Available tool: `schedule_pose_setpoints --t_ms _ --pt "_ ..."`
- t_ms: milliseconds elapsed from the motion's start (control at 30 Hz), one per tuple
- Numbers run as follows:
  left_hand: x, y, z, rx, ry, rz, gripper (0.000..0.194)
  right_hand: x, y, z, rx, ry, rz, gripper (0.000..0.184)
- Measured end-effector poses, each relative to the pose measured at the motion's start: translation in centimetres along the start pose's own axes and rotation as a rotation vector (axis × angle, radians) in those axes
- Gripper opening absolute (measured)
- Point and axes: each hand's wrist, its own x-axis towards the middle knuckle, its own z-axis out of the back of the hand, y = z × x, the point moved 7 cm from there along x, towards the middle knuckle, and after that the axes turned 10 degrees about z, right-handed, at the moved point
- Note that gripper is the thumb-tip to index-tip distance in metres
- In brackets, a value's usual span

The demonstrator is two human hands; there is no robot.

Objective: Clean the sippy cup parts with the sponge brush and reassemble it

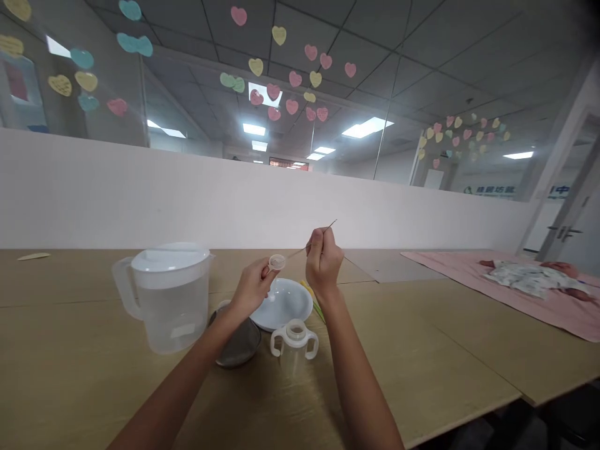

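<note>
My forearms (363,369) come nearest, reaching over the table (422,375). My left hand (253,287) pinches a clear ring (277,262) by its edge, above the bowl (290,300). My right hand (324,259), curled tight, grips a thin wire (331,224) above and right of the bowl; its lower end points at the ring, and I cannot tell whether they touch. The two-handled bottle (294,356) stands before the bowl, the jug (175,319) to its left.

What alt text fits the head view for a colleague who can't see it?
A person's left hand holds a small clear round-rimmed piece; the right hand grips a thin stick angled toward it. On the table are a white bowl, a two-handled bottle and, at left, a lidded pitcher.
</note>
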Motion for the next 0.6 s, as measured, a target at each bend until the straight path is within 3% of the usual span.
schedule_pose_setpoints --t_ms 267,600 --pt "0.2 0.3 0.4 0.175 -0.068 -0.103 0.015 -0.4 1.0 -1.5 -0.011 0.115 0.076 0.028" --pt "-0.2 0.3 0.3 0.185 -0.072 -0.117 0.020 -0.6 -0.2 -1.1 -0.082 0.065 0.069 0.030"
